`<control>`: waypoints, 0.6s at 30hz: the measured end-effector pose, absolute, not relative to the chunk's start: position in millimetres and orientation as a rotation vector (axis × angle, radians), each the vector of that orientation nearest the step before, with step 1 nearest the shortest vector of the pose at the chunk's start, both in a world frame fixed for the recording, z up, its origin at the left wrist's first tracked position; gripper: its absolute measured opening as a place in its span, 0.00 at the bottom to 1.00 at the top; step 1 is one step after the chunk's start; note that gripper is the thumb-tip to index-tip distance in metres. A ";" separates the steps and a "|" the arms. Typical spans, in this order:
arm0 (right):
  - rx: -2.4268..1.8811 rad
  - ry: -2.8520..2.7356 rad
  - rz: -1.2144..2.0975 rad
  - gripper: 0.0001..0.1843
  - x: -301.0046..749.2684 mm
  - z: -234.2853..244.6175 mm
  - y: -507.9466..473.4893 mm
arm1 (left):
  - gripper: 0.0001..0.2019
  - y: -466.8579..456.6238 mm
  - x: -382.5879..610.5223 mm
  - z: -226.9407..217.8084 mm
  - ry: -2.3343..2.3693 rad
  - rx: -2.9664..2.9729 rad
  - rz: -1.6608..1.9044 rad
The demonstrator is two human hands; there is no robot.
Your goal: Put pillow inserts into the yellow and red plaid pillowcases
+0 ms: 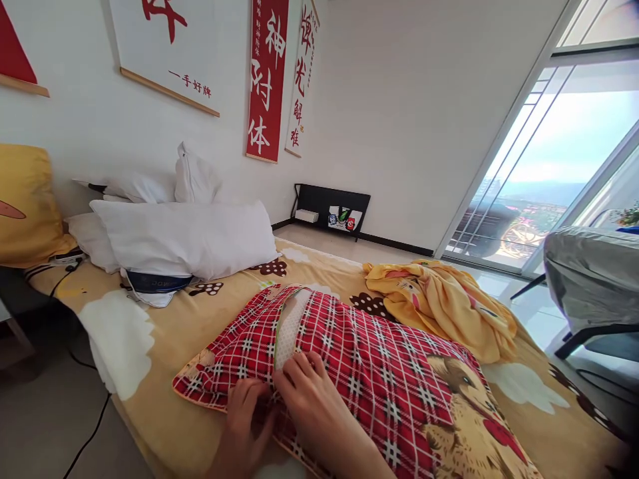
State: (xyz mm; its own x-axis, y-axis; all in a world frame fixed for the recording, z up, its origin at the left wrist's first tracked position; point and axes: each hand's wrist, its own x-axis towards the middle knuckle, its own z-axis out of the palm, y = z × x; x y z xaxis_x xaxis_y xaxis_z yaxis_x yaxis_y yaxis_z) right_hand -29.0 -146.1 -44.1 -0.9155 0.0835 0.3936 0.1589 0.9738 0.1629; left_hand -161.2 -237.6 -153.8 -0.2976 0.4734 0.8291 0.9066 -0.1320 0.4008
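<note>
A red plaid pillowcase point(379, 372) with a bear print lies on the bed, a white pillow showing through its open slit point(289, 326). My left hand point(244, 412) rests on the case's near corner with fingers curled on the fabric. Beside it, my right hand point(309, 399) presses its fingers together at the lower end of the slit, pinching the cloth edge.
White pillows point(184, 233) are stacked at the bed's head, with a yellow cushion point(24, 199) at the left. A crumpled yellow blanket point(444, 299) lies beyond the case. A grey covered chair point(594, 279) stands at the right by the window. Cables run down to the floor on the left.
</note>
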 end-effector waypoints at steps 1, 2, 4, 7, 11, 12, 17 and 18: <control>-0.173 -2.734 -0.256 0.05 -29.4 -43.8 -144.3 | 0.05 -236.6 -159.8 -153.2 -1.728 -1.541 -1.423; -0.175 -2.738 -0.241 0.05 -29.6 -43.3 -143.0 | 0.05 -236.1 -158.3 -152.1 -1.724 -1.541 -1.431; -0.183 -2.745 -0.213 0.04 -29.7 -42.2 -142.0 | 0.05 -236.2 -155.1 -149.0 -1.706 -1.541 -1.441; -0.190 -2.755 -0.192 0.05 -29.1 -40.5 -143.2 | 0.06 -238.2 -151.1 -145.7 -1.645 -1.519 -1.431; -0.182 -2.787 -0.205 0.07 -27.4 -38.6 -144.2 | 0.09 -240.4 -147.4 -143.3 -1.568 -1.524 -1.365; -0.171 -2.803 -0.197 0.06 -26.7 -38.3 -144.2 | 0.08 -240.5 -146.4 -142.6 -1.566 -1.532 -1.351; -0.124 -2.842 -0.063 0.03 -26.1 -40.2 -144.7 | 0.10 -239.6 -141.5 -140.5 -1.563 -1.498 -1.310; -0.155 -2.830 -0.062 0.03 -27.3 -41.8 -145.0 | 0.11 -239.6 -141.1 -140.8 -1.561 -1.491 -1.302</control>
State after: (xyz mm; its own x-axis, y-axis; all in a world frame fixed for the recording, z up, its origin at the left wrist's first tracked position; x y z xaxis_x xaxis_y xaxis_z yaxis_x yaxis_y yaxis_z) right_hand -27.3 -145.0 -41.8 -0.9476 0.0997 0.3036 0.1129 0.9933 0.0263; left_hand -141.1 -239.6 -140.8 -0.1790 0.3639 0.9141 0.9645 -0.1184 0.2360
